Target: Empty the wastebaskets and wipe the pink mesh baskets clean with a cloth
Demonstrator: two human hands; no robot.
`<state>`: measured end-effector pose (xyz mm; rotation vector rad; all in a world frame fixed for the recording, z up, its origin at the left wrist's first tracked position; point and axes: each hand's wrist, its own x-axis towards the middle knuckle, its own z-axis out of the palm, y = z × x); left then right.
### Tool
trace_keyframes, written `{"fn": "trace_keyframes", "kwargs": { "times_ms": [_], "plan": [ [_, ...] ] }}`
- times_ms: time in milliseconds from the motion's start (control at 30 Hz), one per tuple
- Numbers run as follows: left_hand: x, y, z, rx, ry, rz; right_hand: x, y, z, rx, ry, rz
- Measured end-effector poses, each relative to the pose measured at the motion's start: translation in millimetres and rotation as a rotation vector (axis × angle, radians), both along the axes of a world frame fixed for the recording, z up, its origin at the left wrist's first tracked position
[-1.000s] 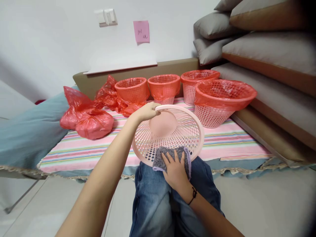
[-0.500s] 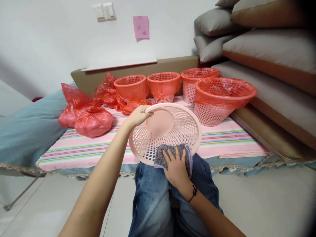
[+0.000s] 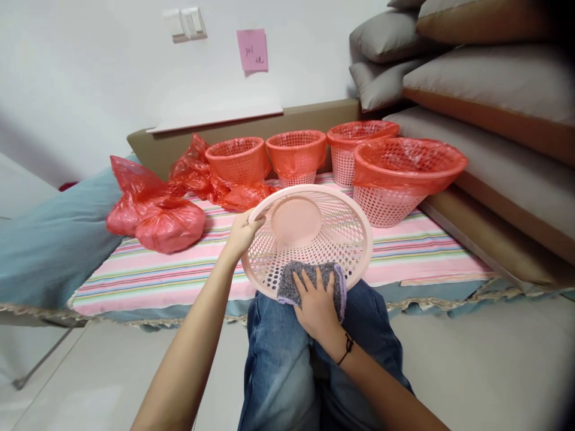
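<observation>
A pale pink plastic basket [image 3: 296, 218] with a lattice wall rests tilted over my lap, its wide mouth facing me. My left hand [image 3: 245, 233] grips the rim at the left, thumb on the inside. Over the near part of the mouth lies a grey cloth [image 3: 291, 281] with a purple edge. My right hand [image 3: 317, 299] presses flat on this cloth with its fingers spread. The cloth covers part of the basket's near wall and rim.
Several similar baskets lined with red bags [image 3: 296, 155] stand along the back of the striped bench cover [image 3: 179, 278]. Filled red plastic bags [image 3: 171, 224] lie at the left. Grey and brown cushions [image 3: 489, 84] are stacked at the right. A pink note [image 3: 252, 51] hangs on the wall.
My left hand has slid down the left side of the rim. The basket has shifted slightly to the right. My right hand stays spread on the cloth, almost unmoved.
</observation>
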<state>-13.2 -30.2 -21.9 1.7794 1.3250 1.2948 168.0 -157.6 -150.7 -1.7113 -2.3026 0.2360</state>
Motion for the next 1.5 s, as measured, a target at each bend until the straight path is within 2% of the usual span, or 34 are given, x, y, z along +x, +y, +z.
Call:
{"fn": "trace_keyframes", "kwargs": {
  "times_ms": [167,267,400,500,567,633,733,800,867,900,967,1067,1200,1267,1333,1400,1500],
  "plan": [
    [-5.9,-8.1,-45.9,-0.069,-0.405,-0.005,0.0,2.0,2.9,-0.019,-0.006,0.005],
    [-1.1,-21.2,-72.4,-0.095,-0.561,0.036,1.0,3.1,2.8,-0.016,-0.014,0.012],
    [8.6,-43.9,-102.5,-0.055,-0.622,0.097,2.3,4.3,1.1,-0.004,-0.018,0.014],
    [8.1,-55.7,-112.0,-0.064,-0.594,0.136,3.0,4.6,1.6,-0.001,-0.009,0.023],
    [2.4,-56.5,-105.1,-0.097,-0.524,0.122,3.2,4.6,2.7,-0.008,0.009,0.029],
    [-4.2,-50.1,-85.1,-0.094,-0.395,0.112,2.9,4.5,3.7,-0.019,0.027,0.036],
    [-7.3,-28.8,-37.4,0.038,-0.138,0.146,2.2,4.8,4.2,-0.036,0.038,0.052],
    [-2.6,-10.5,-4.6,0.149,0.034,0.07,2.2,5.3,3.9,-0.042,0.04,0.058],
    [4.4,6.5,19.6,0.174,0.18,-0.033,2.7,5.7,3.9,-0.044,0.045,0.059],
    [7.2,13.4,26.7,0.155,0.225,-0.065,3.2,5.8,4.1,-0.044,0.048,0.06],
    [8.8,22.1,30.1,0.102,0.239,-0.089,4.2,5.7,4.8,-0.047,0.053,0.06],
    [1.4,19.7,10.1,0.063,0.105,-0.043,3.9,5.3,6.2,-0.057,0.054,0.054],
    [-5.6,-10.8,-45.3,0.03,-0.262,0.076,-2.3,6.2,7.0,-0.072,0.065,0.05],
    [-0.1,-32.2,-74.6,-0.023,-0.472,0.132,-6.2,7.7,6.8,-0.083,0.077,0.048],
    [8.9,-52.4,-98.3,-0.016,-0.596,0.206,-8.4,9.8,6.4,-0.089,0.097,0.064],
    [16.1,-67.8,-113.4,-0.026,-0.64,0.247,-7.6,12.2,6.5,-0.099,0.134,0.115],
    [14.7,-77.0,-118.5,-0.041,-0.571,0.226,-0.9,14.9,9.3,-0.139,0.221,0.243]
  ]
}}
